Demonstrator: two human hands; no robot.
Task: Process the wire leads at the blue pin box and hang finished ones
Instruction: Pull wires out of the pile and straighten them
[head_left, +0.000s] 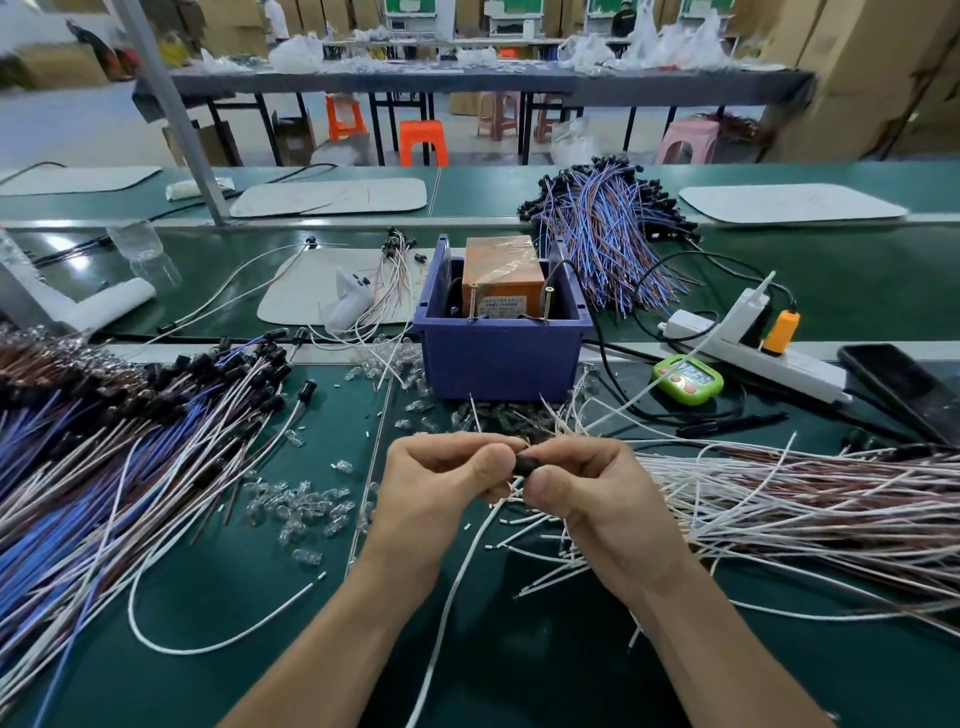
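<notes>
Small black socket (523, 464) pinched between the curled fingers of left hand (441, 483) and right hand (597, 499), white wire lead (451, 590) trailed beneath, held over the green tabletop (260, 675), just in front of the blue pin box (501, 358)

The blue pin box (498, 358) stands upright mid-bench, just beyond my hands, with two screws (548, 304) standing at its near rim. My left hand (441, 483) and right hand (597, 493) pinch one lead's black socket (524, 464) between them. Bare white and brown leads (779, 499) fan out on the right. Socketed blue, white and brown leads (130, 441) are heaped on the left.
</notes>
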